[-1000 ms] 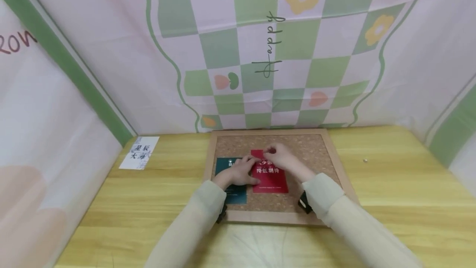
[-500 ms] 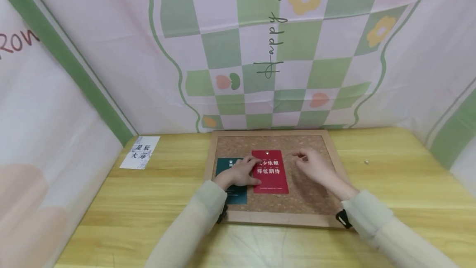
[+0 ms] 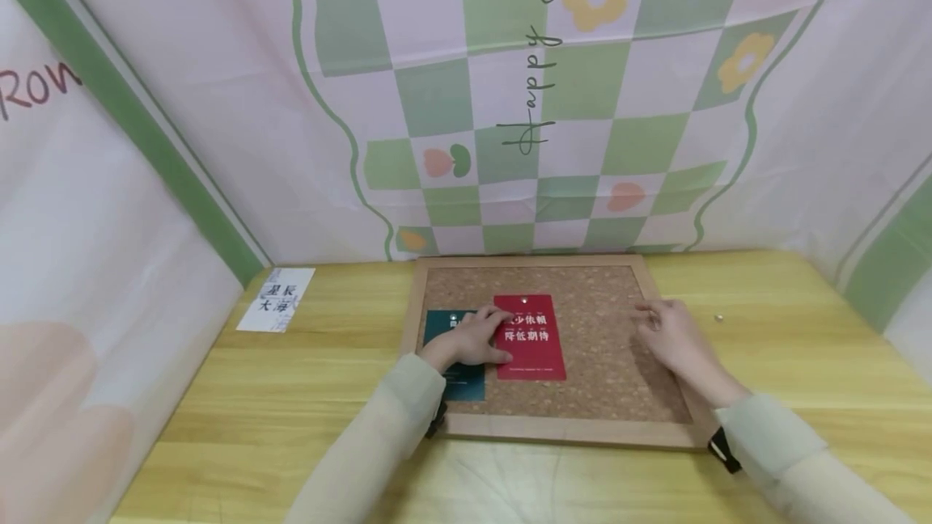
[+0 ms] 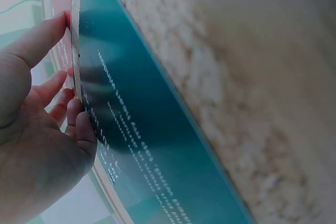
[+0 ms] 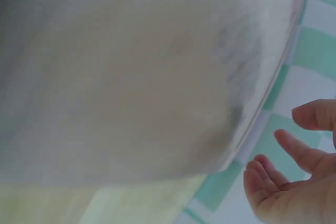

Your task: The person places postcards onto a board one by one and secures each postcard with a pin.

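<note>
In the head view my left hand [image 3: 469, 340] rests with its fingertips and thumb on the left side of the red card [image 3: 537, 358]. The card lies on the framed corkboard [image 3: 604, 346], a small silvery pushpin [image 3: 524, 300] at its top. Partly under that hand is a teal card [image 3: 466, 382] with a similar pin [image 3: 453, 317]; the left wrist view shows its white print. Over the board's right frame hovers my right hand [image 3: 673, 338], fingers loosely bent. The right wrist view shows nothing between the thumb and fingers [image 5: 302, 150].
A white card [image 3: 277, 300] with black characters lies on the wooden table [image 3: 328, 378], left of the board. One small silvery piece [image 3: 718, 317], probably another pushpin, lies to the right. A checkered, flower-printed cloth [image 3: 510, 87] hangs behind the table.
My right hand has moved away from the top of the red card, rightward to the board's right edge, uncovering the pin there. The left hand has stayed in place.
</note>
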A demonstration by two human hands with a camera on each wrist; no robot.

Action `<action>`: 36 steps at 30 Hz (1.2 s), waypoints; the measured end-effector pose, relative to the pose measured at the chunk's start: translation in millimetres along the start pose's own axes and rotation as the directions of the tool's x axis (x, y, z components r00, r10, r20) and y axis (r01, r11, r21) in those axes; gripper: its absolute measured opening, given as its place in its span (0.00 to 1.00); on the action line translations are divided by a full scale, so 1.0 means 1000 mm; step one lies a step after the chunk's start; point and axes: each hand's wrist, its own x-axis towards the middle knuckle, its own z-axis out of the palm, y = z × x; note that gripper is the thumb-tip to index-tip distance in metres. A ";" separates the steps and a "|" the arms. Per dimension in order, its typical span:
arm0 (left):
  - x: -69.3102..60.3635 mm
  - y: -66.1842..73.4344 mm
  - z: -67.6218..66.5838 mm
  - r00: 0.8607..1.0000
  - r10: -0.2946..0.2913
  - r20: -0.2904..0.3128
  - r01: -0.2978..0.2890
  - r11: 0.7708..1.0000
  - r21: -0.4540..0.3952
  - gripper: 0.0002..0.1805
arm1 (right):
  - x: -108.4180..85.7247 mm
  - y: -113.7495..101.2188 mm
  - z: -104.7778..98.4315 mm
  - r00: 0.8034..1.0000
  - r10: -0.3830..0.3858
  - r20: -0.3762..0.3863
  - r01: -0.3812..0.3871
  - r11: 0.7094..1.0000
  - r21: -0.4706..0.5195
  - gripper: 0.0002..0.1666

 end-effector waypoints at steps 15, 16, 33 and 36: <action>0.002 -0.001 0.000 1.000 0.000 0.000 0.000 1.000 -0.006 0.37 | -0.002 0.042 0.002 1.000 0.020 0.016 -0.019 0.996 -0.082 0.27; 0.002 -0.001 0.000 1.000 0.000 0.000 0.000 1.000 -0.006 0.37 | -0.002 0.043 0.002 1.000 0.010 0.018 -0.009 0.997 -0.082 0.27; 0.001 0.000 -0.001 1.000 -0.006 0.004 0.006 1.000 -0.021 0.37 | 0.001 0.052 0.001 0.994 -0.110 0.021 0.111 0.990 -0.084 0.26; 0.000 0.000 -0.001 1.000 -0.005 0.006 0.005 1.000 -0.025 0.37 | 0.002 0.055 0.001 0.990 -0.140 0.018 0.141 0.987 -0.072 0.26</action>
